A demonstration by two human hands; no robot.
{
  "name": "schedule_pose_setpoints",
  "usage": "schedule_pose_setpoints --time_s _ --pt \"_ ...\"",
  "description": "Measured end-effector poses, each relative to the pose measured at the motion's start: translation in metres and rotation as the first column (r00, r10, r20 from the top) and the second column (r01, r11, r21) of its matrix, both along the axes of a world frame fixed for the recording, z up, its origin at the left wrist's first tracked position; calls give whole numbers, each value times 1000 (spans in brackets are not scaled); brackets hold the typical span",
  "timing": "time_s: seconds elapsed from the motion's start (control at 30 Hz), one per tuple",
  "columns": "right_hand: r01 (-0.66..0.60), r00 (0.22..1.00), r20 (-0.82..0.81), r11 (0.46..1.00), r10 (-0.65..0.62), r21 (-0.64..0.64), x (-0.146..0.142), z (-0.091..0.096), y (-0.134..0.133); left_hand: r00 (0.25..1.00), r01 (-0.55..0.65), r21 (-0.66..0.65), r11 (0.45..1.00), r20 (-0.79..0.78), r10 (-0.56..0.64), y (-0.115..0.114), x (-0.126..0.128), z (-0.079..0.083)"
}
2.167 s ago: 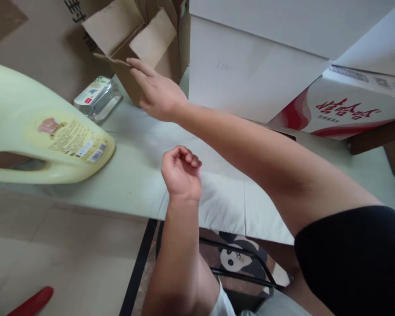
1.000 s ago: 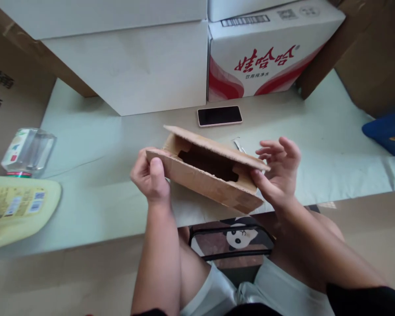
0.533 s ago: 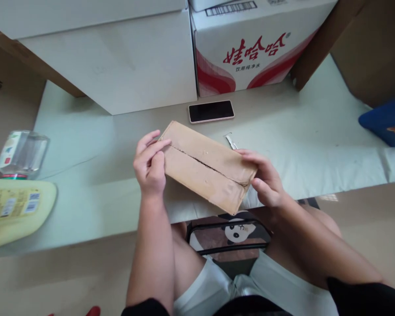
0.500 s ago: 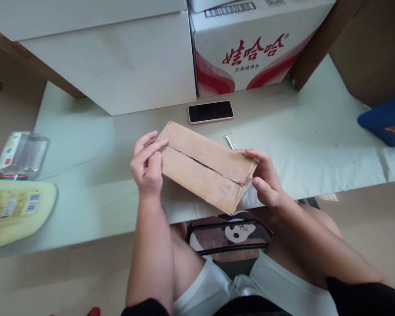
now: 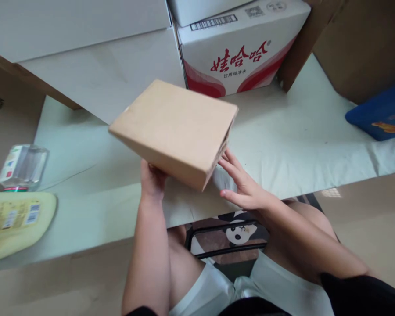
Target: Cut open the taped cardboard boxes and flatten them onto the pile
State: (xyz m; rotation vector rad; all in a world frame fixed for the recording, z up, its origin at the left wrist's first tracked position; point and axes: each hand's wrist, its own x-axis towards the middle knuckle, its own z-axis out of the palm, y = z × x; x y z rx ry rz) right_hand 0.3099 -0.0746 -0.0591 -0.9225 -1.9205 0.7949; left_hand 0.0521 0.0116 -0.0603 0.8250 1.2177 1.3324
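A small brown cardboard box (image 5: 173, 129) is held up above the table, tilted, its broad plain face toward me. My left hand (image 5: 152, 180) is under its near left corner and grips it from below; most of the fingers are hidden behind the box. My right hand (image 5: 242, 184) is at the box's right end, fingers stretched out and touching the end flap. The phone seen earlier is hidden behind the box.
A pale green table (image 5: 299, 140) carries a white carton with red lettering (image 5: 240, 48), a large white box (image 5: 95, 66), brown cartons (image 5: 358, 44), a blue packet (image 5: 380, 114), a clear bottle (image 5: 21, 166) and a yellow jug (image 5: 16, 219). A panda-print stool (image 5: 237, 232) is below.
The box was lifted off the table and turned so its plain face points up. My left hand shifted underneath it; my right hand's fingers straightened at the right end.
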Motion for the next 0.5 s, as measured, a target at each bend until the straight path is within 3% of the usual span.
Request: schedule_pose_setpoints --time_s 0.07,0.13,0.2,0.3,0.33,0.37,0.43,0.47,0.5 --pt "61 998 -16 998 -61 10 3 -2 -1 982 181 -78 980 -43 -185 -7 6 6" --pt "121 990 -74 992 -123 -29 8 -2 -2 924 361 -180 915 -68 -377 -15 7 15" --pt "147 971 -174 984 -164 -105 13 -2 -3 819 520 -317 793 -77 -568 -22 5 23" --pt "177 916 -329 967 -230 -185 19 1 -4 599 680 -476 558 -79 -797 -25 -3 28" --pt "193 903 -350 963 -249 -187 20 3 -3 546 699 -490 521 -106 -831 -23 -6 27" --pt "202 900 -353 963 -255 -180 20 4 -3 547 683 -480 551 -164 -821 -20 -9 25" --pt "184 918 -326 970 -228 -161 18 7 -2 712 524 -345 779 -324 -623 -11 -13 18" --pt "156 930 -311 976 -196 -152 15 8 -1 836 350 -191 917 -377 -398 -7 -14 14" --pt "119 940 -301 982 -159 -145 12 10 -1 924 153 8 988 -356 -140 -2 -15 11"
